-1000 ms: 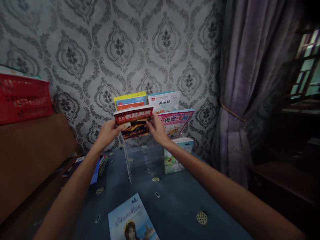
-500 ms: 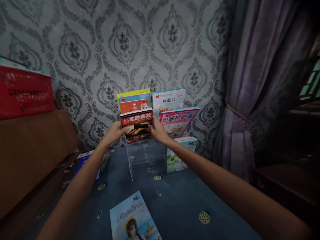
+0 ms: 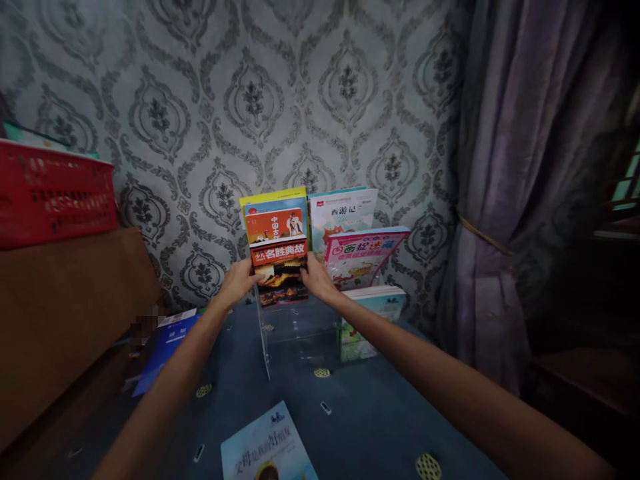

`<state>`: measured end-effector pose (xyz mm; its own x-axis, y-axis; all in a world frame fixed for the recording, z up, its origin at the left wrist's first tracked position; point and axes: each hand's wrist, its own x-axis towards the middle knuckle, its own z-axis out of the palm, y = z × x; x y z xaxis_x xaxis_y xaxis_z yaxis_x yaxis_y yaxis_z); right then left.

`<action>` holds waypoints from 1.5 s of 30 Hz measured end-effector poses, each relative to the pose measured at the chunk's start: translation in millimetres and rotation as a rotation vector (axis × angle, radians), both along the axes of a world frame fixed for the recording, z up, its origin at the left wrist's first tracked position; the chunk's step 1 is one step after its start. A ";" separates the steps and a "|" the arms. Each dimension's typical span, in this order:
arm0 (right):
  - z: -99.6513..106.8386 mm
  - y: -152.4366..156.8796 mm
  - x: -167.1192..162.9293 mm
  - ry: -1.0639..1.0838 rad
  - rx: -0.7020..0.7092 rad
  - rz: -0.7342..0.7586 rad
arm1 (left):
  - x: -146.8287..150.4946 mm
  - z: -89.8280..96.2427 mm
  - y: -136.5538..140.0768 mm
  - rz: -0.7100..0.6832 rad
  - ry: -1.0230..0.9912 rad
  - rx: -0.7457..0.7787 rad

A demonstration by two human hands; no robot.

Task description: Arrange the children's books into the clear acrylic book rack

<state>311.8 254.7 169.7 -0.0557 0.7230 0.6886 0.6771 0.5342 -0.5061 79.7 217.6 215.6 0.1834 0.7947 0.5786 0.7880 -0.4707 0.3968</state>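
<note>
A book with a red title band and dark photo cover [image 3: 279,275] stands upright in the left half of a clear acrylic book rack [image 3: 287,337]. My left hand [image 3: 237,283] grips its left edge, thumb on the cover. On its right edge my right hand [image 3: 317,277] is closed in the same way. Right behind it stands an orange book [image 3: 275,225], with a yellow-edged book [image 3: 274,194] farther back. In the rack's right half are a white book [image 3: 343,208], a pink picture book [image 3: 367,253] and, lowest, a light blue-green book [image 3: 385,305] partly hidden by my right forearm.
A pale blue book [image 3: 270,443] lies flat on the dark blue tablecloth [image 3: 360,413] near me. At left, more books [image 3: 167,347] lie beside a brown cardboard box [image 3: 75,313] bearing a red basket [image 3: 55,193]. A patterned wall and curtain [image 3: 495,200] stand behind.
Both hands have lowered the red-banded book slightly into the rack, so more of the orange book behind shows. The whole view has shifted a little.
</note>
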 end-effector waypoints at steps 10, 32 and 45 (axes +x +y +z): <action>-16.4 -24.8 -15.0 0.097 0.227 -0.028 | 10.2 -6.0 -13.5 0.336 0.236 -0.005; -25.7 -53.9 -39.3 -0.422 0.091 -0.003 | 28.2 -21.8 -31.3 0.406 0.317 0.110; -10.8 -71.0 -39.5 -0.498 -0.070 -0.014 | 39.5 -17.6 -40.3 0.294 0.525 0.058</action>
<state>272.2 183.7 158.9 -0.3550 0.7696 0.5307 0.8524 0.4996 -0.1543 119.2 177.3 198.0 0.2333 0.8255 0.5140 0.9720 -0.2123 -0.1004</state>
